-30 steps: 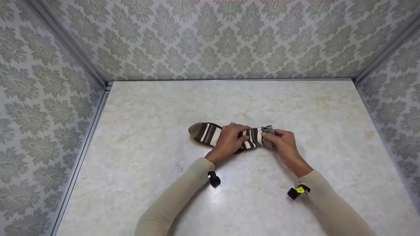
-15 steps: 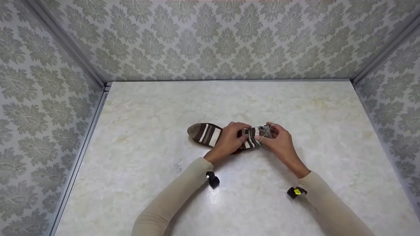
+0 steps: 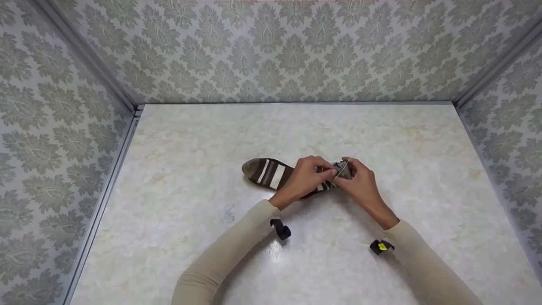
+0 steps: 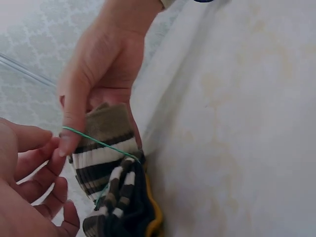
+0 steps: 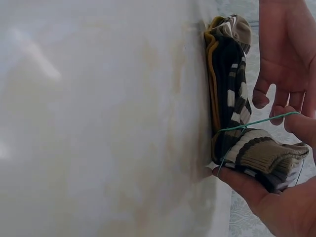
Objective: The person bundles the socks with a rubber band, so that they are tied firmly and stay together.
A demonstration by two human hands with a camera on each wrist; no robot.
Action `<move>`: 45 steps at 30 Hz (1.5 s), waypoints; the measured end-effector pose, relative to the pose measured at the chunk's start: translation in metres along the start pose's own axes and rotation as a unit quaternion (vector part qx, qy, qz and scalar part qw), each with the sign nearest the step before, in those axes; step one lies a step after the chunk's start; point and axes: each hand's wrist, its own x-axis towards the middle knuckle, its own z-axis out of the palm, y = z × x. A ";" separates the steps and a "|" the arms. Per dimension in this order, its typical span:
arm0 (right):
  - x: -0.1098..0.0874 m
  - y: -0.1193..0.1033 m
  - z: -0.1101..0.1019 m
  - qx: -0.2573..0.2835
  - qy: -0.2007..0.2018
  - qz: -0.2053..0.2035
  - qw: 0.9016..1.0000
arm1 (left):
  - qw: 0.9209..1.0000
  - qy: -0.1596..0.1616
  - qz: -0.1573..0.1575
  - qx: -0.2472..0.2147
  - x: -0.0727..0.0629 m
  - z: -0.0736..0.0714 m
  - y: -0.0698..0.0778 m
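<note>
Striped brown, black and white socks (image 3: 277, 176) lie stacked on the table, toes to the left in the head view. A thin green rubber band (image 4: 98, 141) crosses them near the ribbed cuff (image 5: 264, 153). My right hand (image 3: 360, 182) is around the cuff end, the band stretched between its thumb and fingers. The band passes over the right thumb (image 4: 73, 133). My left hand (image 3: 307, 176) hovers over the socks, its loosely bent fingers (image 4: 44, 180) close beside the right thumb. No band shows between the left fingertips.
The pale marbled table (image 3: 190, 140) extends around the socks. Patterned walls (image 3: 271, 51) enclose its back and sides. Black wrist devices sit on both sleeves, on the left (image 3: 280, 229) and on the right (image 3: 381, 246).
My left hand has lifted off the middle of the socks and moved right to the band and right thumb. My right fingers have spread, stretching the band across the cuff.
</note>
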 end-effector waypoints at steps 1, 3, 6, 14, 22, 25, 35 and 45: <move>0.000 0.000 0.000 -0.001 0.000 -0.002 1.000 | 1.000 -0.007 -0.005 -0.003 0.001 0.000 0.001; 0.000 0.000 0.001 -0.002 0.000 -0.004 1.000 | 1.000 -0.020 -0.013 -0.008 0.002 0.000 0.003; 0.000 -0.001 0.001 -0.004 0.001 -0.006 1.000 | 0.999 -0.034 -0.025 -0.008 0.004 0.000 0.005; -0.002 0.001 0.003 -0.006 0.003 -0.028 1.000 | 0.996 -0.053 -0.064 0.023 0.011 0.002 0.011; -0.008 0.007 0.007 0.009 0.034 -0.074 0.997 | 0.997 -0.011 -0.079 -0.001 0.015 0.000 0.016; -0.011 0.011 0.008 0.013 0.037 -0.073 0.997 | 0.993 0.027 -0.113 -0.033 0.016 -0.004 0.014; -0.016 0.025 0.003 0.132 0.011 -0.039 0.990 | 0.979 0.067 -0.191 -0.035 0.014 -0.003 -0.005; -0.019 0.027 0.001 0.196 0.006 -0.041 0.980 | 0.975 0.050 -0.216 0.028 0.018 -0.003 -0.011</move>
